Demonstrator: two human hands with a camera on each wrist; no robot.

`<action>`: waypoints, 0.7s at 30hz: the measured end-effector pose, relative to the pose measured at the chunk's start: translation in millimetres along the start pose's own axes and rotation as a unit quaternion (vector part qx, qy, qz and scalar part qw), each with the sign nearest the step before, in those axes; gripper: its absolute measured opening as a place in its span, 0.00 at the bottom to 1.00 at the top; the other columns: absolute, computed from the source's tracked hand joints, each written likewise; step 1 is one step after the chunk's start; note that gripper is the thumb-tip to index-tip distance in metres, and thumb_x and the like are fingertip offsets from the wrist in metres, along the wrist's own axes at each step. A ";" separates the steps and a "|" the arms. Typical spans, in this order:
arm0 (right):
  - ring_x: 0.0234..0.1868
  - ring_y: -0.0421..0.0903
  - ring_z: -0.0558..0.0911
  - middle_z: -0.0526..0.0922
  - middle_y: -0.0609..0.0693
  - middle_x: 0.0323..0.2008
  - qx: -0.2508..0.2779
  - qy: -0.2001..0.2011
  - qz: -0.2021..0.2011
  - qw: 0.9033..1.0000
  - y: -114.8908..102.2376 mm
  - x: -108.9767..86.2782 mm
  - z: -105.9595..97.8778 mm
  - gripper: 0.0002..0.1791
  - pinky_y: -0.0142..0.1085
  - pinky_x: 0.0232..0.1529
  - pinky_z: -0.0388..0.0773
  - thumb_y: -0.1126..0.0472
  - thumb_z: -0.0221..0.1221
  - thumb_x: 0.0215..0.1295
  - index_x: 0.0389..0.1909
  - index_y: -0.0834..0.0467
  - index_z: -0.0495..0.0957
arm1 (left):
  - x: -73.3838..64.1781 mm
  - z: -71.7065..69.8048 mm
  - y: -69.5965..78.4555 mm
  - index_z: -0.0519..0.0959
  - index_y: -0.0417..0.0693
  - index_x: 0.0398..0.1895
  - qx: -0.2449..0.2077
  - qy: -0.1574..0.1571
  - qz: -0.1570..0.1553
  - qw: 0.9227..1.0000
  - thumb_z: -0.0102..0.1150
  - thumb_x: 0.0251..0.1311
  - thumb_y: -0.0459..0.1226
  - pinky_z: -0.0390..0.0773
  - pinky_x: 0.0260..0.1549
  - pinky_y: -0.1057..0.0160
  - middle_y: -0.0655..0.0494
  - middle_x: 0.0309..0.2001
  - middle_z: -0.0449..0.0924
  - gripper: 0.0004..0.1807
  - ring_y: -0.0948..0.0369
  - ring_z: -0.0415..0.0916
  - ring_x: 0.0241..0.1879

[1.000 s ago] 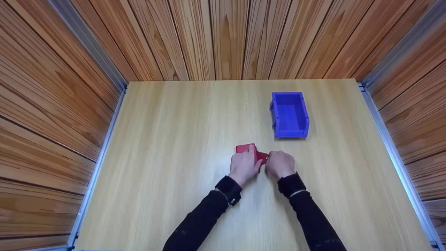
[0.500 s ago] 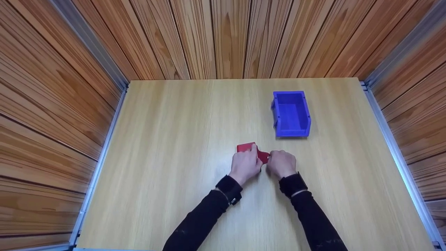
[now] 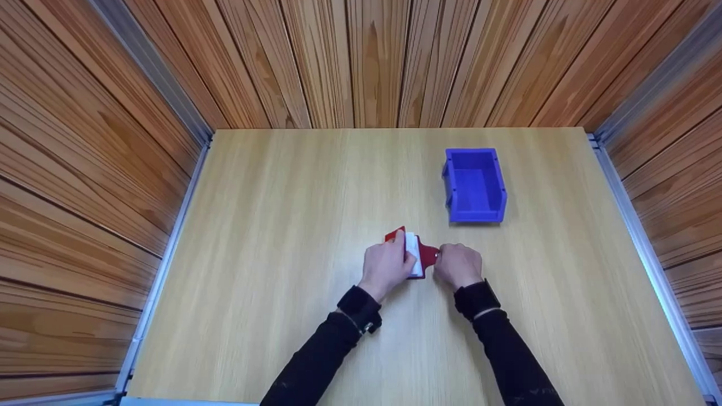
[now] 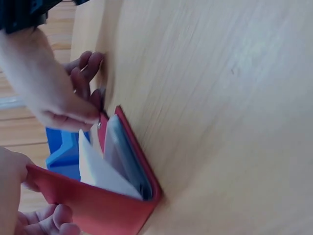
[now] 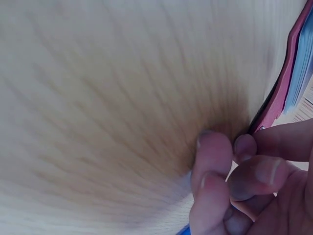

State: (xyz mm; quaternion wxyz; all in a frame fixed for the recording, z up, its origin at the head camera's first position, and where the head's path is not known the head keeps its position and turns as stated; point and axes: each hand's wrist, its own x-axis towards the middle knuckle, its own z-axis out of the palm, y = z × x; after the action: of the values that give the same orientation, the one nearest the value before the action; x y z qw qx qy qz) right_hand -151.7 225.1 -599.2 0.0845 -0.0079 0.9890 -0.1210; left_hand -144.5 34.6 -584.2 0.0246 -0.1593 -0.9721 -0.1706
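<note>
A small red card holder (image 3: 430,256) stands partly open between the hands, its strap with a metal snap pointing right. White leaves and clear sleeves (image 4: 122,149) show inside it in the left wrist view. My left hand (image 3: 386,266) grips the front cover (image 4: 100,203) and holds it lifted, tilted to the left. My right hand (image 3: 459,265) pinches the end of the strap with thumb and finger, the other fingers curled. The right wrist view shows the red edge (image 5: 283,93) beside those fingertips. The strap's tip is hidden by them.
A blue open-fronted bin (image 3: 477,216) stands on the wooden table (image 3: 271,254) beyond the right hand. Wood-panelled walls (image 3: 372,67) with metal rails enclose the table at the back and both sides.
My left hand has drawn the front cover up and leftward, so the card holder has opened and its white leaves show. The right hand keeps its pinch on the strap.
</note>
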 end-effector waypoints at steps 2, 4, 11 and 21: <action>0.28 0.59 0.83 0.85 0.60 0.27 -0.001 -0.003 0.001 1.000 0.4 0.2 0.2 0.10 0.53 0.29 0.76 0.64 0.54 0.62 0.25 0.60 0.82 | -1.8 -3.7 -5.6 0.76 0.43 0.53 -0.011 0.008 -0.009 1.000 0.56 0.64 0.46 0.69 0.19 0.61 0.57 0.21 0.77 0.20 0.60 0.68 0.17; 0.29 0.59 0.83 0.85 0.61 0.27 -0.003 -0.006 0.002 1.000 0.5 0.3 -0.2 0.11 0.53 0.29 0.76 0.64 0.53 0.63 0.26 0.60 0.82 | -3.6 -6.2 -12.2 0.76 0.43 0.53 -0.020 0.016 -0.019 0.999 0.56 0.63 0.45 0.72 0.21 0.59 0.56 0.22 0.78 0.20 0.59 0.70 0.18; 0.29 0.58 0.82 0.85 0.61 0.28 -0.007 -0.006 0.002 1.000 0.9 -0.1 -1.6 0.13 0.53 0.30 0.76 0.63 0.51 0.66 0.29 0.61 0.83 | -9.9 -11.0 -34.5 0.76 0.42 0.57 -0.054 0.009 -0.057 0.997 0.57 0.65 0.45 0.70 0.23 0.61 0.58 0.21 0.74 0.22 0.61 0.69 0.20; 0.29 0.58 0.82 0.85 0.61 0.28 -0.006 -0.011 0.000 1.000 -1.1 -0.8 -1.6 0.14 0.53 0.30 0.76 0.63 0.50 0.66 0.30 0.62 0.84 | -15.7 -9.7 -51.6 0.76 0.41 0.52 -0.057 0.010 -0.097 0.994 0.56 0.65 0.44 0.73 0.24 0.57 0.53 0.22 0.79 0.19 0.57 0.73 0.21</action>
State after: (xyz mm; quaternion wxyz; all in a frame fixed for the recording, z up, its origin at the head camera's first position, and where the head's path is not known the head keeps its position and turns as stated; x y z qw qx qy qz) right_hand -151.2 224.4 -597.3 0.0951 -0.0098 0.9888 -0.1147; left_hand -146.0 -19.4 -593.4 0.0086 -0.0640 -0.9713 -0.2291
